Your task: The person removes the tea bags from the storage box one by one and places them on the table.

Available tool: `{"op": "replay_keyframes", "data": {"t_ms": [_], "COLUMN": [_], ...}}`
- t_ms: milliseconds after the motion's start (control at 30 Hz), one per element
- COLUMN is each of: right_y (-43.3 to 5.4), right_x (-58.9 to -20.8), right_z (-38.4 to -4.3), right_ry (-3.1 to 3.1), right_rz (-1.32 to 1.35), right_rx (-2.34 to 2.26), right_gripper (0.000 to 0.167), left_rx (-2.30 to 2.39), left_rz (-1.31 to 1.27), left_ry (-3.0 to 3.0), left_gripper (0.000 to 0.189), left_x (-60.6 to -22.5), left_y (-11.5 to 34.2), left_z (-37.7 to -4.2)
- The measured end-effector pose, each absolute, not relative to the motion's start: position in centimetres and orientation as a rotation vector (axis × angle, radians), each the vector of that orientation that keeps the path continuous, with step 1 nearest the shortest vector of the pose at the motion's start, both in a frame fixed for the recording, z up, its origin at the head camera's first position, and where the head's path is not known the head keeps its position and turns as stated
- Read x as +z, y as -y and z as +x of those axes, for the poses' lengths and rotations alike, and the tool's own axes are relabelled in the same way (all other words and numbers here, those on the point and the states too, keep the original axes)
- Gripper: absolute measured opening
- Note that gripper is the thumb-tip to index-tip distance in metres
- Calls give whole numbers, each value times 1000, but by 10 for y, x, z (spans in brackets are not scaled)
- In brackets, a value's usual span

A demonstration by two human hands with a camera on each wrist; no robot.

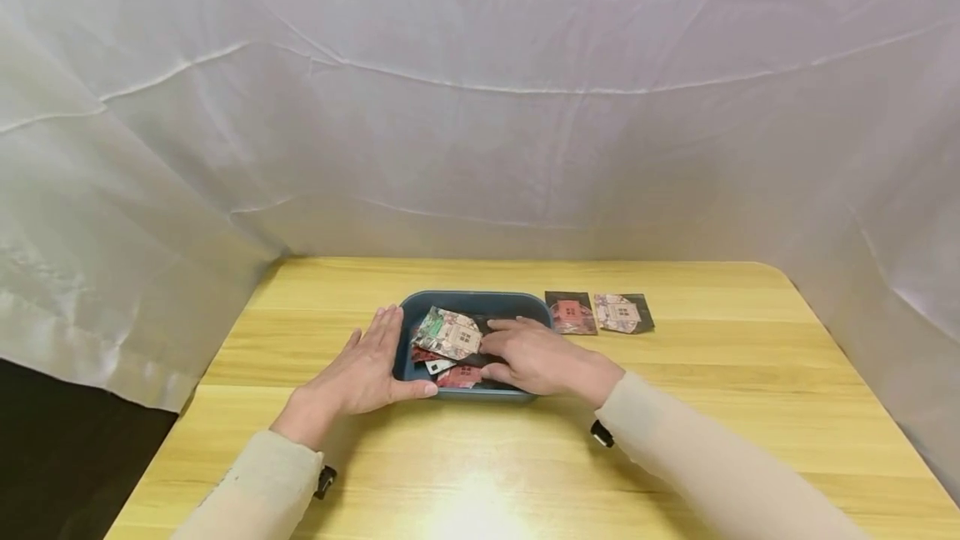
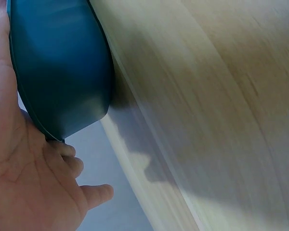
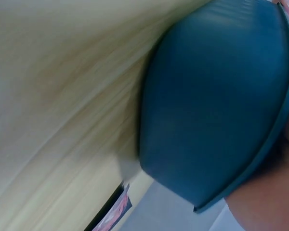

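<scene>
Just beside the right hand lie packets.

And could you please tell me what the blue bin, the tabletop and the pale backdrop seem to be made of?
The blue bin looks like satin plastic, judging by its even walls and sheen. The tabletop shows wood grain and bright glare, so perhaps glossy wood or laminate. The pale backdrop seems faintly shiny fabric, given its creases.
</scene>
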State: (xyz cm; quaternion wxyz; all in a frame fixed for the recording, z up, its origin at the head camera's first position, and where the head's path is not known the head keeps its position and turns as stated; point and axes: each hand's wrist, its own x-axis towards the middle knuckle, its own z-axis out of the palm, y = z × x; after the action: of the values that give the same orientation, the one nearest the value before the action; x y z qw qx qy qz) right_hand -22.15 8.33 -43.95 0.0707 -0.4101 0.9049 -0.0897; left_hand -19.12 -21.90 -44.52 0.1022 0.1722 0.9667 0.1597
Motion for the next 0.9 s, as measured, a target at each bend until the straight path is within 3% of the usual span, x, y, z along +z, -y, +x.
{"op": "replay_keyframes", "data": {"t_ms": [267,900], "right_y": [-87,-41], "right_x": [-436,-427], "right_z": [-221,-235], "right_ry": [-2788,-2895], "right_rz": [-1249,-757], "right_rx": [-388,-329], "right_gripper": [49,85], "left_rx": [485,500], "left_rz": [501,496], "left_ry": [-2843,-2829], "left_gripper": [137,136], "left_x": [-446,-443], "left_y": [219,218], "left_z": [-191,-191]}}
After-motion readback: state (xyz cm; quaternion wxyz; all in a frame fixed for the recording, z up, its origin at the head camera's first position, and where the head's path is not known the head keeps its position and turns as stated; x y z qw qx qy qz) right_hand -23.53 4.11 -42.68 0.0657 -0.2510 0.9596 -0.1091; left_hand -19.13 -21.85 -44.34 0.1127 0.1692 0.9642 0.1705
